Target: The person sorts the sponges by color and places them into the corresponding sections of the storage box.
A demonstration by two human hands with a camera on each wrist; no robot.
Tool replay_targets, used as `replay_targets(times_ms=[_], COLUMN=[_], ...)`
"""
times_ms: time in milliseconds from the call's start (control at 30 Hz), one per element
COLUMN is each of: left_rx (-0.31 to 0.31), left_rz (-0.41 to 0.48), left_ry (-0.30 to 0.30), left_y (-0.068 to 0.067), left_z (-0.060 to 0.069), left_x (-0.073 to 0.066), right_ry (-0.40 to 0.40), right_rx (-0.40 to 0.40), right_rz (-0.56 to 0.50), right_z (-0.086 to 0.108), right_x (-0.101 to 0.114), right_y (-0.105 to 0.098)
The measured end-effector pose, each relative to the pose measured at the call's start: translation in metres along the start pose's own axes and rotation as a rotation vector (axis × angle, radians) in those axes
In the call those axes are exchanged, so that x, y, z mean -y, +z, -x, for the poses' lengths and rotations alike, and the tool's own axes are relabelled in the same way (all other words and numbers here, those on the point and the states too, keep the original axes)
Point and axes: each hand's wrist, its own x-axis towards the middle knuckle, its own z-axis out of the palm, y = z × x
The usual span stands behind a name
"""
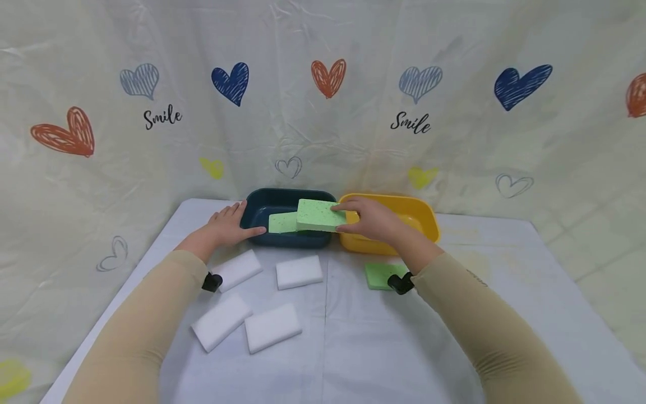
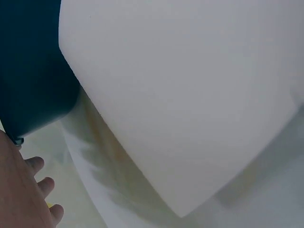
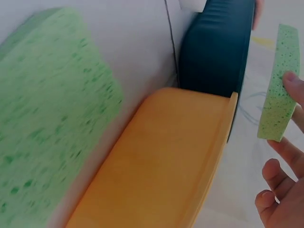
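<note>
My right hand point(image 1: 370, 217) pinches a light green speckled sponge point(image 1: 318, 215) between thumb and fingers. The sponge is over the right part of the dark teal tub point(image 1: 290, 241), its right end near the yellow tub point(image 1: 429, 216). In the right wrist view the held sponge point(image 3: 280, 85) is seen edge-on. Another green sponge point(image 1: 281, 223) lies in the teal tub, partly covered by the held one. At that tub's left end, my left hand point(image 1: 224, 227) rests with straight, spread fingers along the rim and the thumb at the front corner.
Several white sponge blocks point(image 1: 272, 328) lie on the white-covered table left of centre; one point(image 2: 185, 95) fills most of the left wrist view. A green sponge point(image 1: 381, 275) lies in front of the yellow tub, under my right forearm. A heart-printed curtain point(image 1: 328, 129) hangs behind the tubs.
</note>
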Motion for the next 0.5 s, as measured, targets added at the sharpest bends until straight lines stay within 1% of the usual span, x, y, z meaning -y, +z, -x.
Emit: replay_targets(times_ms=[167, 300, 500], left_rx=[-0.006, -0.007, -0.015], left_rz=[-0.018, -0.026, -0.024], left_ry=[-0.004, -0.009, -0.025], left_y=[-0.002, 0.0, 0.003], left_z=[-0.001, -0.003, -0.004], left_x=[0.0, 0.001, 0.003], right_ry=[0.035, 0.059, 0.041], right_rx=[0.026, 0.048, 0.089], right_rz=[0.042, 0.052, 0.095], right_z=[-0.023, -0.036, -0.048], right_x=[0.007, 0.013, 0.022], right_y=[0.008, 0.016, 0.028])
